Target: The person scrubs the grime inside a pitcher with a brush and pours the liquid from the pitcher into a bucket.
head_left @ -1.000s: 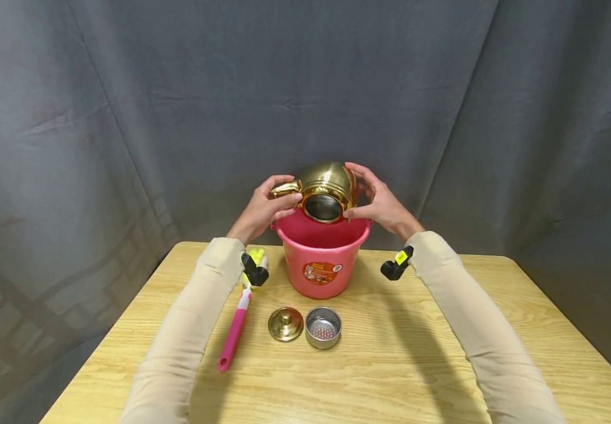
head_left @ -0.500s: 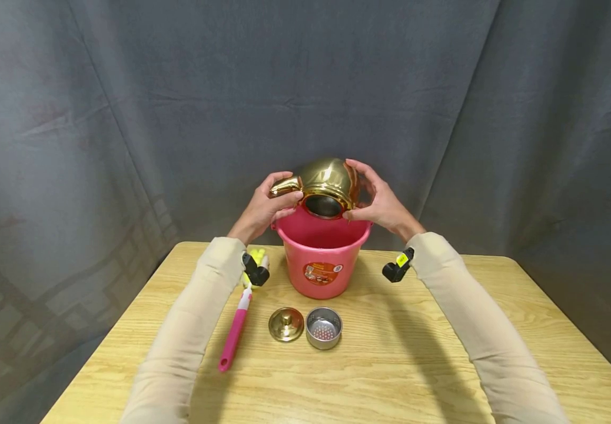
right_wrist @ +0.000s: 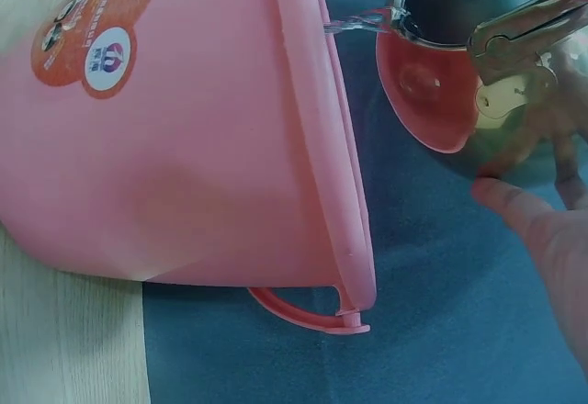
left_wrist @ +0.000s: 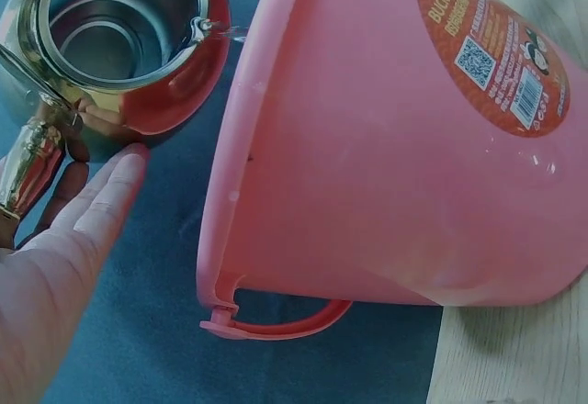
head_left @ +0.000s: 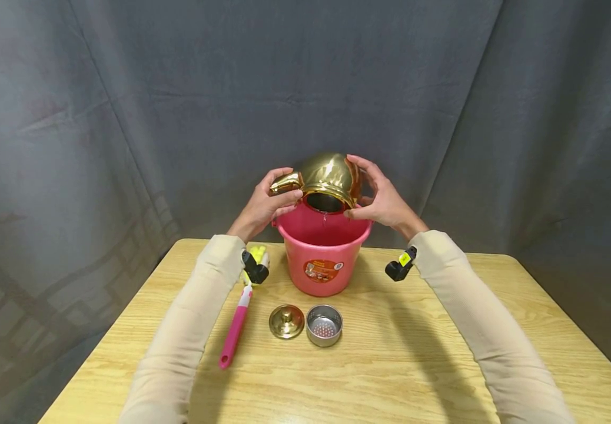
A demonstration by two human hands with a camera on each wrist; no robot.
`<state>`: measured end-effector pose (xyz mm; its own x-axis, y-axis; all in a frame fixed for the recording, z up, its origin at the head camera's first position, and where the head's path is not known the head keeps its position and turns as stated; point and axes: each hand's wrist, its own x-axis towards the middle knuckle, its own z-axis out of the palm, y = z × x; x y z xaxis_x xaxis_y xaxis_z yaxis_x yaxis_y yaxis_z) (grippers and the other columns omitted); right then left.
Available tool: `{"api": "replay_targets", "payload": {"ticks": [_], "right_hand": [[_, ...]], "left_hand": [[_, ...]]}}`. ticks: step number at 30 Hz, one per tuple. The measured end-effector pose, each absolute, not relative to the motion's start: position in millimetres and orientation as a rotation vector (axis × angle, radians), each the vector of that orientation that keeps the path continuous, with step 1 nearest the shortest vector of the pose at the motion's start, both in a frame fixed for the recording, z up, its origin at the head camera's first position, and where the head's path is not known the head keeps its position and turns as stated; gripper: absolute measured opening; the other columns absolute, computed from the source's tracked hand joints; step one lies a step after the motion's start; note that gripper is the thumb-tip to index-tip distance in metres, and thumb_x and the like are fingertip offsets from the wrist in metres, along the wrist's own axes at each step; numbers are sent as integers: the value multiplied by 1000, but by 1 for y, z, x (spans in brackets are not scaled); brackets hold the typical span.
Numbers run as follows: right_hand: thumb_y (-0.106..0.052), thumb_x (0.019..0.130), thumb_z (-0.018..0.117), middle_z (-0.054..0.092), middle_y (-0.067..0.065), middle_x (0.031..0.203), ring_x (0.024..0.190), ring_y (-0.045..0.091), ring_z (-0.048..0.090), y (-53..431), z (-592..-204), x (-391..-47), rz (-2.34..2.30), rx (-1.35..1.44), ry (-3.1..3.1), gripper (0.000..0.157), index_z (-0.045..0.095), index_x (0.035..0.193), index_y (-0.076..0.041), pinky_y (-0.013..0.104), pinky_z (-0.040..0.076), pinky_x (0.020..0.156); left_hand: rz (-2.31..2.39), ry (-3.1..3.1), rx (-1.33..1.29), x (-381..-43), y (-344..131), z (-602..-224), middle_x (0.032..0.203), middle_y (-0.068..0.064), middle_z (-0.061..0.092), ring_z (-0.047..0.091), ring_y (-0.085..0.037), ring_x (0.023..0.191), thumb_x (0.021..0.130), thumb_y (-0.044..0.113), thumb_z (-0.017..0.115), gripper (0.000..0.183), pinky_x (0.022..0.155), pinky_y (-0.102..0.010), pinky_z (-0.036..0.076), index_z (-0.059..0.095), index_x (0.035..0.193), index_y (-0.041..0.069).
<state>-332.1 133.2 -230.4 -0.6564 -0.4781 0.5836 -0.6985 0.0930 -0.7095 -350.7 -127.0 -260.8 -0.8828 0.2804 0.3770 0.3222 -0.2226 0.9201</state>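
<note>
A shiny gold teapot (head_left: 326,174) is tipped over the pink bucket (head_left: 321,253), its round mouth facing down toward me. Clear water (head_left: 325,219) runs off its lip into the bucket; both wrist views show the stream (right_wrist: 360,21) too. With my left hand (head_left: 265,203) I grip the gold tapered part (left_wrist: 35,161) jutting from the pot's left side. My right hand (head_left: 385,197) holds the body from the right, thumb near the mouth and fingers spread over the outside. The fingertips behind the pot are hidden in the head view.
On the wooden table (head_left: 390,371), a gold lid (head_left: 286,321) and a metal strainer basket (head_left: 324,325) stand in front of the bucket. Left of them lies a pink-handled brush (head_left: 236,330), its yellow head (head_left: 258,254) partly behind my wrist camera. A grey curtain (head_left: 305,76) hangs behind.
Both hands have raised the teapot slightly and tipped it further, so its mouth looks narrower from above. Water now shows falling from the lip.
</note>
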Motion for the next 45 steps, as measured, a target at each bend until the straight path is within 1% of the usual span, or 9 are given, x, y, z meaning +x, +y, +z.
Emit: {"api": "replay_targets", "payload": {"ticks": [7,13,20,27,32,35,38,41,45], "right_hand": [[6,58,77,31,5,132,121,22,30,133,-229,-329,1503,1170,-2185,94,29,137,-12,53,38,85],[7,56,77,29,5,134,122,22,29,132,-228,-328,1464,1204,-2145,95,31,136,-10,52,39,83],[6,55,78,26,3,137,122,19,29,131,-227,-326,1367,1225,-2123,94,32,136,-10,50,41,82],[4,54,78,26,5,139,122,17,30,130,-226,-322,1259,1212,-2121,92,34,135,-9,47,44,80],[4,54,78,25,-1,140,123,17,29,130,-226,-319,1208,1214,-2123,92,35,134,-10,47,43,82],[3,53,79,24,-1,140,123,16,28,130,-226,-319,1178,1229,-2114,93,34,134,-9,46,43,82],[4,53,79,23,4,141,123,16,28,131,-227,-319,1153,1249,-2094,93,35,134,-8,46,43,81],[4,52,79,22,5,141,123,14,28,131,-227,-318,1129,1259,-2083,93,35,134,-8,47,43,82],[5,52,79,22,2,142,123,13,28,131,-226,-317,1091,1274,-2076,93,35,133,-6,47,42,82]], "left_hand": [[-2299,-1950,-794,-351,-128,-262,120,-15,44,53,-28,102,75,12,71,69,86,-45,41,34,133,14],[-2275,-1945,-836,-351,-130,-265,123,-12,42,54,-27,102,76,9,69,70,87,-44,40,31,135,14],[-2273,-1919,-884,-351,-131,-265,122,-13,42,55,-26,98,75,6,69,70,83,-40,44,32,134,13],[-2322,-1888,-929,-350,-133,-266,121,-14,42,51,-29,102,75,-2,67,72,81,-35,46,30,135,13],[-2353,-1888,-961,-349,-135,-267,123,-14,41,46,-32,108,74,-4,66,75,83,-34,45,28,136,13],[-2351,-1894,-983,-348,-136,-267,124,-15,41,51,-30,103,74,-4,66,76,83,-35,44,26,136,14],[-2343,-1903,-999,-348,-136,-267,125,-15,41,56,-27,96,74,-4,66,77,83,-38,44,25,137,15],[-2339,-1909,-1009,-348,-136,-268,125,-15,41,57,-28,94,74,-4,66,78,85,-48,40,25,137,17],[-2350,-1893,-1026,-349,-135,-269,126,-15,39,54,-31,101,73,-6,66,79,87,-59,31,25,136,19]]}}
